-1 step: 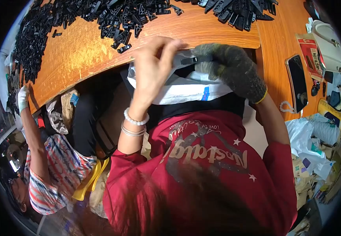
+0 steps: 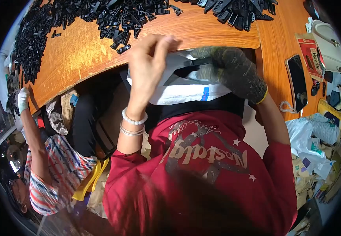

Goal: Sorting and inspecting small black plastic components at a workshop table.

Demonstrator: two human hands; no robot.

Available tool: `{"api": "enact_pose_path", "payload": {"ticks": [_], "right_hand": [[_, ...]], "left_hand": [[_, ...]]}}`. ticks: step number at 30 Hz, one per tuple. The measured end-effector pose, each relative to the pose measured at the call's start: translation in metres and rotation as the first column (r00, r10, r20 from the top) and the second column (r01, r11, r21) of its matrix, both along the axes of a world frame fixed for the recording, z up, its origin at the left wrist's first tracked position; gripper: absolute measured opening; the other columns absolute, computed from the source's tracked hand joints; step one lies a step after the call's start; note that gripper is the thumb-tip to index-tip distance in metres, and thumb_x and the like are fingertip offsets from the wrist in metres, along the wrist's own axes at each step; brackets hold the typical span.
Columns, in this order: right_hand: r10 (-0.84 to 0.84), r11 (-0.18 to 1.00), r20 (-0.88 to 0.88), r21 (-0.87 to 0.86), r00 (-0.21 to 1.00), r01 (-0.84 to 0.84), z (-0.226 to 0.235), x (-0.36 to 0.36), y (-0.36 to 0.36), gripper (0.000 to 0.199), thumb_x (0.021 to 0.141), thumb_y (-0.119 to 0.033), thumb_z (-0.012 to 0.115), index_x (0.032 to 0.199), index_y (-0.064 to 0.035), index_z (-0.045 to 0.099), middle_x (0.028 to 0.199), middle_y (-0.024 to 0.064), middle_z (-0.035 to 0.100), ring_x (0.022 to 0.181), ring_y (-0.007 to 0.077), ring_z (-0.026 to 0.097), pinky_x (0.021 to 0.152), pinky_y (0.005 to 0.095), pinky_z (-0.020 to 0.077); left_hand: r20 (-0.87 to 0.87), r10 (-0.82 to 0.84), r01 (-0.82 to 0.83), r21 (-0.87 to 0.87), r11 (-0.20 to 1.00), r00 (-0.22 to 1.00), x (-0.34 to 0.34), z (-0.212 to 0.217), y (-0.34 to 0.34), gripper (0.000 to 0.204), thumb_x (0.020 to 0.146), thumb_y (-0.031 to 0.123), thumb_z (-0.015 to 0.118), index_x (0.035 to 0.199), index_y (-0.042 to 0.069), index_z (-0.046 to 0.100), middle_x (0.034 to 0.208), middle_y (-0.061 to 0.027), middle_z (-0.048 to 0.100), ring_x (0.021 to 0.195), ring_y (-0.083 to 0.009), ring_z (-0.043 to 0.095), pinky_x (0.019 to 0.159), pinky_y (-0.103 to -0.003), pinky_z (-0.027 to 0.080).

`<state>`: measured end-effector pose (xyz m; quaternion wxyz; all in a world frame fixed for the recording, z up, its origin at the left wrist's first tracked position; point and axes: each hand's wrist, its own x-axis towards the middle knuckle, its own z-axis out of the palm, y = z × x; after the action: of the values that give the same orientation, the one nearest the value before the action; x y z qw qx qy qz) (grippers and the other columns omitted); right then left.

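Note:
My right hand (image 2: pixel 237 72), in a dark knit glove with a yellow cuff, is closed around a black plastic piece (image 2: pixel 198 61), and motion blurs the fingers. Just beyond my lap is a white woven bag (image 2: pixel 182 93) with a blue stripe, its mouth spread under both hands. My bare left hand (image 2: pixel 149 59) is lifted by the table's near edge, thumb and forefinger tips brought together. Anything between those tips is too small or smeared to see. Beaded bracelets circle the left wrist.
Heaped black plastic parts (image 2: pixel 119 17) cover the far left of the wooden table (image 2: pixel 80 59); longer black pieces (image 2: pixel 237 13) lie at the back. To the right are a phone (image 2: pixel 297 82), a red packet (image 2: pixel 310 55) and a white bag. A co-worker's gloved hand (image 2: pixel 23 98) rests at the left edge.
My left hand has shifted slightly left, away from the gloved hand. The black piece has turned a little within my right hand's grasp.

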<state>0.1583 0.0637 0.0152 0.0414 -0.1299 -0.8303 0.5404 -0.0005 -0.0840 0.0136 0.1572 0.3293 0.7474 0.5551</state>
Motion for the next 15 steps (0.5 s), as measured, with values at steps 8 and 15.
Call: {"api": "enact_pose_path", "payload": {"ticks": [8,15], "right_hand": [[-0.091,0.954,0.164,-0.269,0.982,0.133,0.008,0.015,0.013,0.031,0.087,-0.016,0.066,0.114,-0.0028,0.065,0.091,0.0077,0.068,0.079,0.0115,0.064,0.071,0.0274,0.0531],[-0.312,0.848,0.063,-0.431,0.948,0.308,-0.002,0.022,0.011,0.025,0.090,-0.015,0.064,0.110,-0.0011,0.066,0.089,0.0049,0.068,0.071,0.0085,0.062,0.062,0.0232,0.0523]], "left_hand": [[-0.453,-0.050,0.065,0.017,0.998,0.890,-0.016,-0.008,0.040,0.010,0.085,0.009,0.065,0.084,-0.001,0.067,0.074,-0.0163,0.066,0.064,-0.0295,0.066,0.060,-0.035,0.051],[-0.671,-0.193,0.037,-0.239,0.970,0.716,-0.006,-0.008,0.103,0.023,0.084,0.022,0.066,0.079,0.000,0.061,0.076,-0.0190,0.064,0.064,-0.0345,0.062,0.057,-0.042,0.047]]}}
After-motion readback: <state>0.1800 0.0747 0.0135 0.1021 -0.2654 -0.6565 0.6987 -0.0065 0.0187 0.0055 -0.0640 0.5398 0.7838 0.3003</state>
